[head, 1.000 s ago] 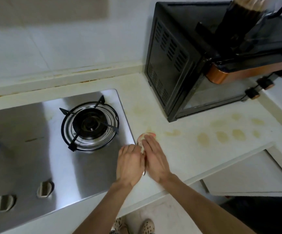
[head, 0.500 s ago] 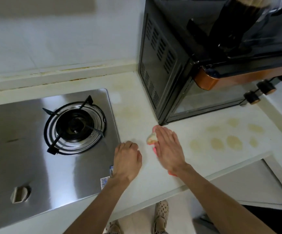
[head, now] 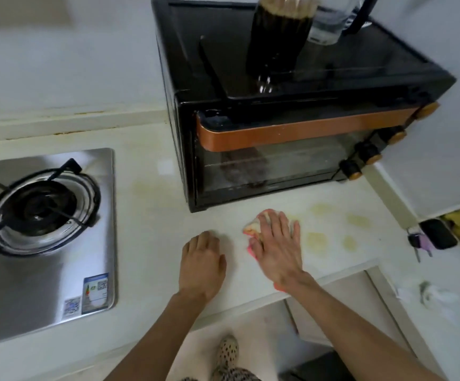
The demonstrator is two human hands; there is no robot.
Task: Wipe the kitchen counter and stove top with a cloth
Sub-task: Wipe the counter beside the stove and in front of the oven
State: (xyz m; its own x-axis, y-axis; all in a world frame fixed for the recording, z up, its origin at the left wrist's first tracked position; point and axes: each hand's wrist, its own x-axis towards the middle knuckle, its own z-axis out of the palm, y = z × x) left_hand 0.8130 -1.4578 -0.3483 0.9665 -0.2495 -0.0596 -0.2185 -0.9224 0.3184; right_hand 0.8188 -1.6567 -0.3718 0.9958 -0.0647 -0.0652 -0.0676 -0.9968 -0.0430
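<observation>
The counter carries the stove at left and an oven at far right. Near the oven, the right hand presses flat, fingers spread, on the cloth. The left hand rests beside it, fingers curled, empty.

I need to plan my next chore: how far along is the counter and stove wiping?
Done: nothing clearly. In hand: the right hand presses the cloth flat on the counter before the oven; the left hand rests beside it. Left: yellowish stains right of the cloth, and the stove top.
</observation>
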